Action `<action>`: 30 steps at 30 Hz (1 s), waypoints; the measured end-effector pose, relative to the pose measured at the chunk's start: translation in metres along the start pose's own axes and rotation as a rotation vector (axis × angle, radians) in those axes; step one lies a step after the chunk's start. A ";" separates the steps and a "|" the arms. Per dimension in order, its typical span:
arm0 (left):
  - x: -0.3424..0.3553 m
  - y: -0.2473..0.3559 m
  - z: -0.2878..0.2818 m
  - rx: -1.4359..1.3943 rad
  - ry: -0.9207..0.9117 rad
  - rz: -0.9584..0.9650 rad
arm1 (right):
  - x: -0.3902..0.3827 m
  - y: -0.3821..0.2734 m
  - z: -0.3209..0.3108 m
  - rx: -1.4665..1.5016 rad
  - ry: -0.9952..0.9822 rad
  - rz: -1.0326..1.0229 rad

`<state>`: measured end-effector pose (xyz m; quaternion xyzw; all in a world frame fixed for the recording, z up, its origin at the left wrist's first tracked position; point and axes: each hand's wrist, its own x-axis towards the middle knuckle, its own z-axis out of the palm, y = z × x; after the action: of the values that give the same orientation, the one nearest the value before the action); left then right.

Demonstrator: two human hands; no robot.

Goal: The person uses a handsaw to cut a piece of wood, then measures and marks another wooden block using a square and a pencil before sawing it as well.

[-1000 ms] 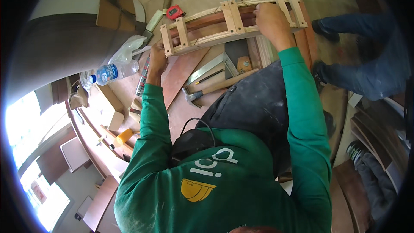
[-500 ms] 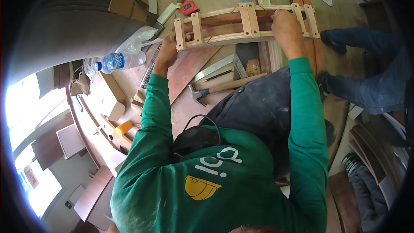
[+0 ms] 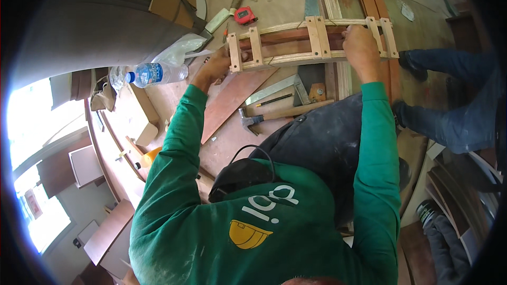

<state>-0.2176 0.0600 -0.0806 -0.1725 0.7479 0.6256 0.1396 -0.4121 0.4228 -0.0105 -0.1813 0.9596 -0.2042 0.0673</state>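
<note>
Nearest, a claw hammer (image 3: 296, 111) lies by a pencil (image 3: 273, 100) and metal square (image 3: 270, 91). Beyond, the left hand's (image 3: 214, 66) fingers grasp the left end of a slatted wooden frame (image 3: 318, 37); the right hand's (image 3: 362, 47) curl near its right end, grip hidden. Farther: a red tape measure (image 3: 244, 16).
</note>
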 end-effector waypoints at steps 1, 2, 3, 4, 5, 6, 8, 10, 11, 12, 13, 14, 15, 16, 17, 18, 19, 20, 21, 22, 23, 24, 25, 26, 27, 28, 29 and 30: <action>-0.002 0.004 0.004 -0.021 0.012 0.013 | -0.001 0.001 0.001 0.005 -0.003 -0.002; -0.007 0.008 0.010 -0.042 0.024 0.027 | -0.002 0.002 0.002 0.010 -0.005 -0.004; -0.011 0.015 0.015 -0.064 0.038 0.040 | -0.003 0.000 0.001 0.015 -0.009 -0.008; -0.008 0.012 0.015 -0.101 0.049 0.028 | -0.003 -0.001 -0.001 0.012 -0.011 -0.002; -0.004 0.005 0.015 -0.137 0.060 0.015 | -0.002 -0.004 -0.004 0.009 -0.015 0.005; -0.005 0.005 0.017 -0.174 0.076 0.001 | -0.002 -0.007 -0.005 0.007 -0.021 0.008; -0.003 0.004 0.019 -0.206 0.075 -0.007 | -0.001 -0.005 -0.003 -0.007 -0.004 -0.016; -0.004 0.013 0.018 -0.162 0.055 -0.023 | -0.001 -0.003 -0.001 -0.016 -0.005 -0.020; -0.003 0.019 0.014 -0.102 0.030 -0.035 | -0.001 -0.001 0.001 -0.020 -0.014 -0.006; 0.000 0.022 0.014 -0.044 0.000 -0.046 | -0.001 0.000 0.000 -0.028 -0.022 0.012; -0.004 0.022 0.019 -0.086 0.014 -0.010 | 0.000 0.000 0.001 -0.015 -0.027 0.003; 0.005 0.000 0.010 0.002 0.121 -0.021 | 0.001 0.001 0.002 -0.001 -0.032 -0.006; 0.013 -0.040 -0.007 0.087 0.240 -0.036 | 0.001 -0.002 0.002 0.013 -0.043 -0.026; 0.020 -0.035 -0.003 0.175 0.331 -0.043 | 0.001 0.000 0.001 -0.005 -0.041 -0.023; 0.020 -0.032 0.002 -0.004 0.302 -0.068 | 0.000 0.001 0.002 -0.022 -0.039 -0.021; 0.018 -0.020 0.008 0.071 0.240 -0.042 | -0.003 0.001 0.002 -0.036 -0.036 -0.013; 0.012 -0.009 0.007 0.148 0.188 -0.016 | -0.005 -0.002 0.000 -0.004 0.003 -0.015; 0.007 -0.001 0.006 0.226 0.135 0.012 | -0.006 0.002 0.004 -0.003 0.003 -0.028; 0.003 0.009 0.002 0.308 0.089 0.049 | -0.003 0.006 0.009 0.001 0.014 -0.047; -0.001 0.011 -0.013 0.502 0.061 -0.027 | -0.004 0.010 0.009 0.004 0.025 -0.060; -0.006 0.009 -0.038 0.696 0.038 -0.103 | -0.007 -0.002 0.003 -0.035 0.009 -0.046; -0.007 0.010 -0.050 0.887 0.015 -0.177 | -0.007 -0.010 0.001 -0.053 0.017 -0.066; -0.013 0.031 -0.041 0.872 0.100 -0.211 | -0.008 -0.010 0.001 -0.078 0.019 -0.070; -0.025 0.065 -0.032 0.855 0.176 -0.245 | -0.013 -0.007 -0.001 -0.106 0.017 -0.067; -0.032 0.093 -0.017 0.995 0.229 -0.080 | -0.017 -0.007 -0.006 -0.132 0.023 -0.053; -0.032 0.126 0.003 0.992 0.238 0.103 | -0.021 -0.005 -0.010 -0.107 0.059 -0.050; -0.032 0.146 0.026 0.987 0.253 0.282 | -0.025 -0.003 -0.013 -0.078 0.095 -0.052; -0.021 0.149 0.044 0.965 0.305 0.476 | -0.028 -0.004 -0.021 -0.046 0.136 -0.066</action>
<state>-0.2636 0.1289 0.0526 -0.0041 0.9795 0.1944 -0.0523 -0.3890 0.4376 0.0116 -0.2002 0.9599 -0.1960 -0.0089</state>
